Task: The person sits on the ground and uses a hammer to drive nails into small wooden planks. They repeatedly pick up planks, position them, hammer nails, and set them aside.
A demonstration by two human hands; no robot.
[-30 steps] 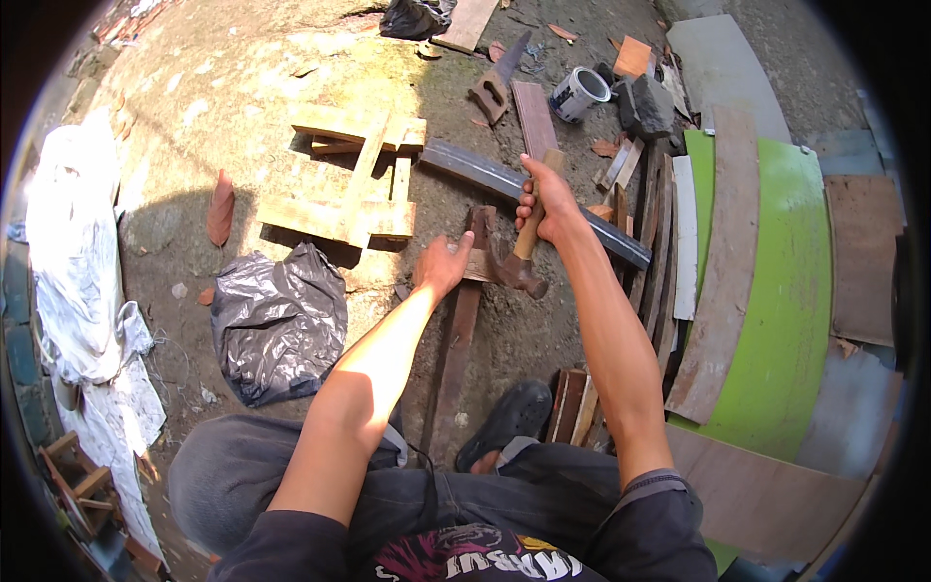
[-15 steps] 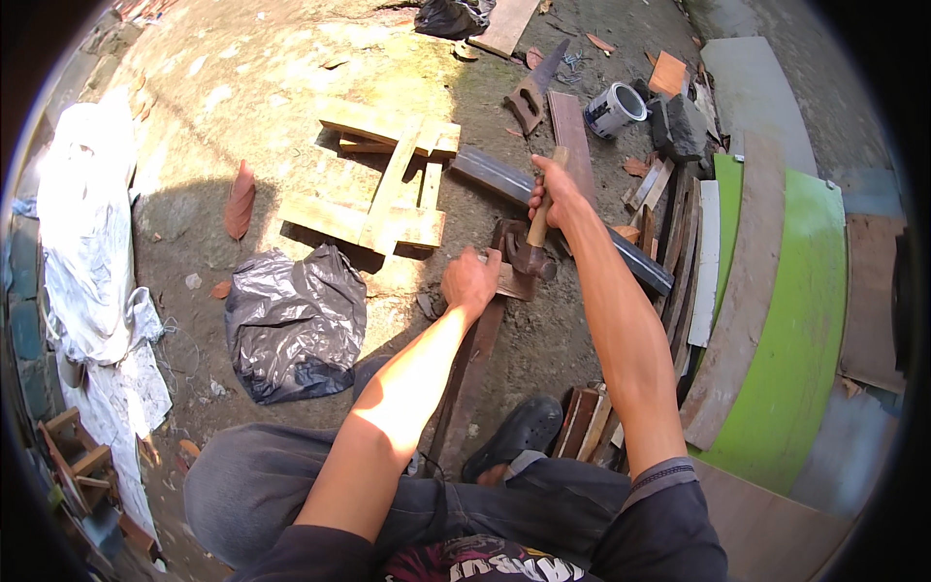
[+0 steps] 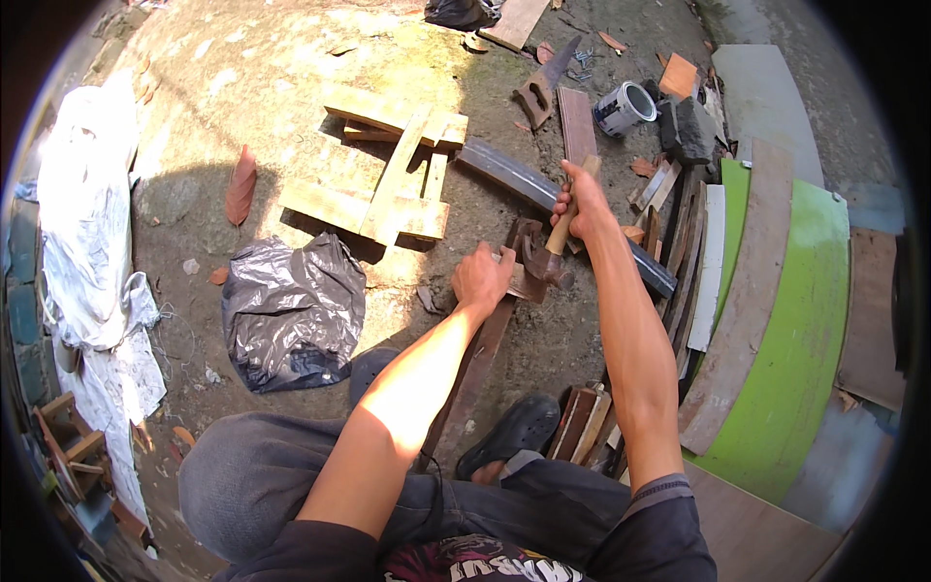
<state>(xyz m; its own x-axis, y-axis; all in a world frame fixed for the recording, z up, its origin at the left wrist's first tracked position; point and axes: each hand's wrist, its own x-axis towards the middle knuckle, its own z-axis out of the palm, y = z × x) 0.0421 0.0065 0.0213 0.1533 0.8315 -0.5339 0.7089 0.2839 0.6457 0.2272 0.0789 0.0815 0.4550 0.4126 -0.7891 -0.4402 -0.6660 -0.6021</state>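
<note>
My right hand is wrapped round the wooden handle of a claw hammer. The hammer's dark metal head is low, at the right end of a short wood piece; whether they touch I cannot tell. Closed on the left end of that piece is my left hand. The piece lies across a long dark brown beam, which runs back toward my legs. At the beam's far end, just beyond the piece, is a rusty brown part, partly hidden by the hammer. No nail can be made out.
A pale wooden frame lies ahead to the left, a black plastic bag nearer. A dark metal bar passes under my right arm. Farther off are a handsaw and a paint can. Boards and a green panel lie right.
The hammer and my right hand have shifted slightly to the right and toward me. My left hand keeps its hold on the wood piece. The whole view has shifted a little.
</note>
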